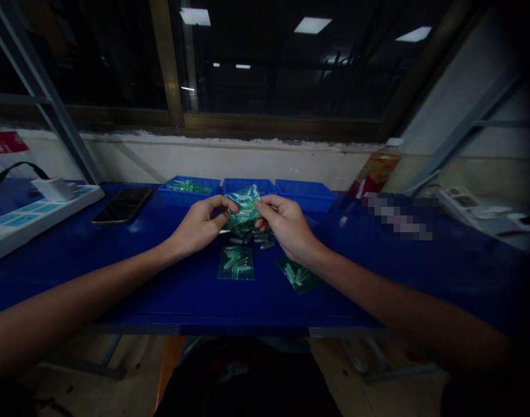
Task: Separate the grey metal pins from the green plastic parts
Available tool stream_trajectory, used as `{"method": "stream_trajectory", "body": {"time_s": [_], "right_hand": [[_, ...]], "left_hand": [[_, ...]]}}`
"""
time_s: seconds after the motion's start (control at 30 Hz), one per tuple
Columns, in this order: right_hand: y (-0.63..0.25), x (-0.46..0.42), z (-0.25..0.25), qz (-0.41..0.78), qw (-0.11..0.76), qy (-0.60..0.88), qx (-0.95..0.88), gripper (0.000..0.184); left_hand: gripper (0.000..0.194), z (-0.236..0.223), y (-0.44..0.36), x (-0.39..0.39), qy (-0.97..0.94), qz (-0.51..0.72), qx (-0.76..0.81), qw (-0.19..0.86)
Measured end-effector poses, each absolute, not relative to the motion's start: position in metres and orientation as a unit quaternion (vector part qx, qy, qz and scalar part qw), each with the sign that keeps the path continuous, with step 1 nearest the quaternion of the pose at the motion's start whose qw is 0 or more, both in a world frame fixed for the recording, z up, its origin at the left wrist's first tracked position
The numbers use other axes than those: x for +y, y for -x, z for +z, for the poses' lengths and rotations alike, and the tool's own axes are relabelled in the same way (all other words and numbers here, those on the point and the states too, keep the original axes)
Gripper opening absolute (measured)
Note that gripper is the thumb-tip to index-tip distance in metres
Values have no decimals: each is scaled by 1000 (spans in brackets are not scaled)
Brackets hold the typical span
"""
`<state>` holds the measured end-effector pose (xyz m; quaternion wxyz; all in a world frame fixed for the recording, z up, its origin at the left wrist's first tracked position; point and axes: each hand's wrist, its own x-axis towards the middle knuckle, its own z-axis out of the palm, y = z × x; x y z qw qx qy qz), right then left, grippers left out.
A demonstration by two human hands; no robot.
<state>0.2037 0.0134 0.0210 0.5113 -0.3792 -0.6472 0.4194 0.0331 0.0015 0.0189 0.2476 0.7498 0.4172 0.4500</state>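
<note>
Both my hands hold one small clear plastic bag (244, 207) of green parts above the blue table (117, 272). My left hand (200, 225) pinches its left top edge, and my right hand (282, 223) pinches its right top edge. Under the bag lie several small dark metal pieces (253, 238) on the table. Two more filled bags lie flat nearer to me: one (236, 262) in the middle and one (298, 274) partly under my right wrist.
Three blue trays stand along the back: the left one (187, 194) holds green bags, then a middle one (247, 185) and a right one (306, 194). A black phone (122, 204) and a white power strip (25, 217) lie at left. A red carton (375, 172) stands at right.
</note>
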Motion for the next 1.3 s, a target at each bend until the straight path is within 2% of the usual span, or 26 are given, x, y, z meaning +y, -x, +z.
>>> {"method": "stream_trajectory", "body": {"time_s": [0.23,0.53,0.77,1.13,1.2,1.3], "right_hand": [[-203,10,22,399,495,390,-666,13],[-203,11,21,384,497,387,-675,13],[-204,10,22,422,473,356,-686,13],[-203,5,26,381,511,368,-677,9],[-203,5,26,371,522,363,-677,9],[-204,7,25,355,519,352,-693,10]], "left_hand": [[19,17,-32,3,-737,455,414,281],[18,17,-32,3,-739,450,419,275],[14,20,-34,0,-740,443,429,269],[11,18,-32,5,-760,409,428,270],[13,19,-33,3,-750,394,444,292],[30,23,-35,0,-681,414,459,393]]}}
